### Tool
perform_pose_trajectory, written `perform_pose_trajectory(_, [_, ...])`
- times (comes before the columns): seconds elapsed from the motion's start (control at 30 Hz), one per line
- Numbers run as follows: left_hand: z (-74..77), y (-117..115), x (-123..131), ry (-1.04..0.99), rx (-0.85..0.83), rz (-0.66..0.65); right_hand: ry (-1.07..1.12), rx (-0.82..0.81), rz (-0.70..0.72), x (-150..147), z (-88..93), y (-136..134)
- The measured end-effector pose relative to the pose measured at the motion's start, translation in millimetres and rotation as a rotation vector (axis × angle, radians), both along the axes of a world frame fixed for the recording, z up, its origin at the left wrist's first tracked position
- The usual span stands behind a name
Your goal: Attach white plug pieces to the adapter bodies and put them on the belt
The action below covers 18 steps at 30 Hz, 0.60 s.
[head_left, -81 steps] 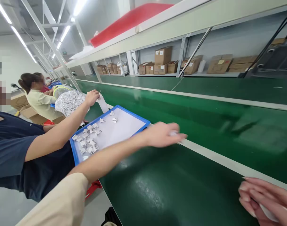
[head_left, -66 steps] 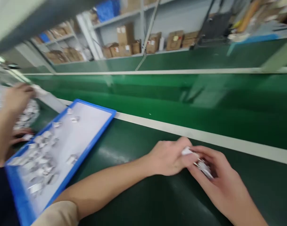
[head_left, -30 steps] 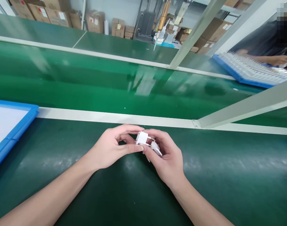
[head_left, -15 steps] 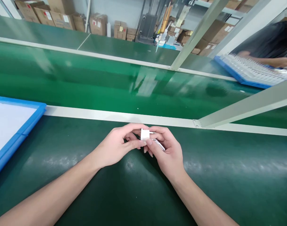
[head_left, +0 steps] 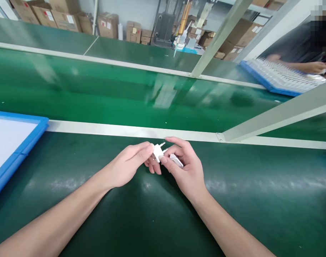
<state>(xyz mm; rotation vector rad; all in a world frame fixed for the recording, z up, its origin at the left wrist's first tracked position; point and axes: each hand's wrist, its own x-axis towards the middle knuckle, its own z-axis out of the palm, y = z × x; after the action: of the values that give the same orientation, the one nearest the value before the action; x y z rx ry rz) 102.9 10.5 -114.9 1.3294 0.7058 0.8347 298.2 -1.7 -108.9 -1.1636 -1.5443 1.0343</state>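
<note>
Between the thumb and fingers of my left hand (head_left: 134, 160) is a small white plug piece (head_left: 158, 152), its two round pins pointing up and to the right. The thumb of my right hand (head_left: 186, 166) touches the plug's lower right side, while its index finger stretches out above the pins. A second white plastic part (head_left: 176, 160) lies in my right hand, held against the curled fingers; its far side is hidden. Both hands hover over the dark green tabletop (head_left: 141, 221).
A blue-rimmed tray (head_left: 20, 150) with a white inside stands at the left. Beyond the pale metal rail (head_left: 120, 129) runs a bright green belt (head_left: 104, 103). A slanting post (head_left: 275, 114) rises at right. Across, a person's hand (head_left: 318, 67) is near a tray of white parts (head_left: 286, 76).
The plug has turned in my fingers, so its pins now tilt upward. My left thumb has shifted onto its left end, and my right index finger has lifted and straightened.
</note>
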Motion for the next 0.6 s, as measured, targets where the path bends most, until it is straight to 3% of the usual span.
perform_pose_trajectory(0.17, [2.2,-1.1,-0.8,0.013,0.039,-0.038,0.095,-0.039,0.223,-1.4,1.2,-1.9])
perform_pose_trajectory(0.37, [1.1,-2.1,0.4,0.052,0.017,0.082,-0.013,-0.008,0.125,-1.2,0.7,-3.5])
perform_pose_trajectory(0.6, [-2.3,-1.2,0.6,0.051,0.017,0.096,0.028,-0.036,0.092,-0.9,1.8,-2.3])
